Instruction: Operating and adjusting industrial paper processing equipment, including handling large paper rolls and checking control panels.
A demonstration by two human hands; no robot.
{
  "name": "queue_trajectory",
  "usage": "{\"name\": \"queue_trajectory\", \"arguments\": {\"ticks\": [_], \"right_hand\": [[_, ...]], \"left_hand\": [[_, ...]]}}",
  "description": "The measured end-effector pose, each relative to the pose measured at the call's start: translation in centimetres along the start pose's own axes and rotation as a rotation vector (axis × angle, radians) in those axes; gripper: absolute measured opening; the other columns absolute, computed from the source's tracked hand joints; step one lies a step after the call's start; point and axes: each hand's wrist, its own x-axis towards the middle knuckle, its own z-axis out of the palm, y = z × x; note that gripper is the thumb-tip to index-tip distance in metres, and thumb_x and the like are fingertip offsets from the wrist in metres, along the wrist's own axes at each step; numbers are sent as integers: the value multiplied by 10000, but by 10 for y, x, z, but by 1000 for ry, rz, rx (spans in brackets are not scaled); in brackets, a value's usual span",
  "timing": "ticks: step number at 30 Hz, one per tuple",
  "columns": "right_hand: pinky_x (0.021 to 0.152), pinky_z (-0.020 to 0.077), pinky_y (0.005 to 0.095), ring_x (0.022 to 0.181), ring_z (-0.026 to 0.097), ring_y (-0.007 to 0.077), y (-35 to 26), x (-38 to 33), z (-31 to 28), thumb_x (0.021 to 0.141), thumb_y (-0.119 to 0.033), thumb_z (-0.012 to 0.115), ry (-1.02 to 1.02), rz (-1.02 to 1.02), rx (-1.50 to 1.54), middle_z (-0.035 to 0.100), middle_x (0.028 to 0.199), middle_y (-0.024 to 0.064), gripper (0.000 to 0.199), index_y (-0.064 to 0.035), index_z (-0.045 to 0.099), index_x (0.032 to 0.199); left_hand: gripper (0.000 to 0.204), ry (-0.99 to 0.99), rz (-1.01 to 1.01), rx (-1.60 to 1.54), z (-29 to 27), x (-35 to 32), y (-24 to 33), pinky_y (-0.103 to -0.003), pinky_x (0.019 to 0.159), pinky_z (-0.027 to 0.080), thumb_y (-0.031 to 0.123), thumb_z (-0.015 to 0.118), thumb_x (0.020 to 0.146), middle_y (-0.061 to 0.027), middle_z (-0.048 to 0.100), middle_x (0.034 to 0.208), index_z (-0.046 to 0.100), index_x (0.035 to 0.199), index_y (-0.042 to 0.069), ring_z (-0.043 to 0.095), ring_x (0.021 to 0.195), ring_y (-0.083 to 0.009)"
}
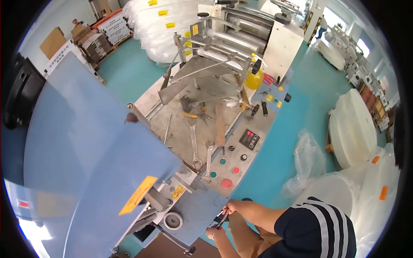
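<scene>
A striped sleeve (316, 225), dark with white bands, fills the lower right and is the nearest thing to the lens; from it the person's forearms run toward the near edge of the machine's surface (195, 213). The right hand (231, 207) is closed in a grip around a small dark hand tool (221, 218), and the left hand (214, 233) sits just below it, fingers curled at the tool's lower end, though whether it truly clamps the tool or only steadies it cannot be told at this size. The tool lies at the near edge of the surface, just below the control panel (234, 161), which carries a large red button (226, 183), smaller green and red buttons and a dark display. Beside the panel, toward the middle of the surface, two open-ended wrenches (194, 144) lie side by side with a wooden-handled tool (220, 124) next to them. A big blue sheet panel (86, 142) tilts over the left side of the machine, a yellow label (137, 194) on its lower edge. At the far edge stand metal rollers (241, 30) and a yellow bottle (254, 79). On the teal floor (301, 99) to the right rest large white rolls (352, 129) and crumpled clear plastic bags (307, 161).
</scene>
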Motion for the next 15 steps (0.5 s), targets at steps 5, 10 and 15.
{"name": "queue_trajectory", "arguments": {"ticks": [5, 10, 15], "right_hand": [[321, 311, 329, 394, 469, 193, -7, -51, 33, 665, -115, 548, -144, -228, -86, 479, 503, 38, 122, -103, 523, 546], [434, 443, 331, 550, 602, 216, -16, -95, 63, 680, -154, 634, 535, -464, -1322, 582, 584, 60, 193, -94, 532, 527], [459, 446, 322, 544, 582, 203, -30, -121, 64, 606, -149, 676, 345, -525, -1586, 574, 598, 54, 131, -98, 561, 568]], "left_hand": [[310, -98, 52, -342, -5, 11, 29, -431, 634, 519, 318, 550, 767, -79, 624, 926, 615, 942, 72, 595, 827, -208], [304, -475, -469, -29, 3, 89, 32, -472, 653, 497, 314, 572, 737, -65, 625, 884, 613, 953, 105, 596, 821, -203], [328, -330, -370, -52, -10, 125, 31, -478, 700, 485, 311, 557, 741, -59, 628, 900, 594, 996, 108, 599, 833, -208]]}}
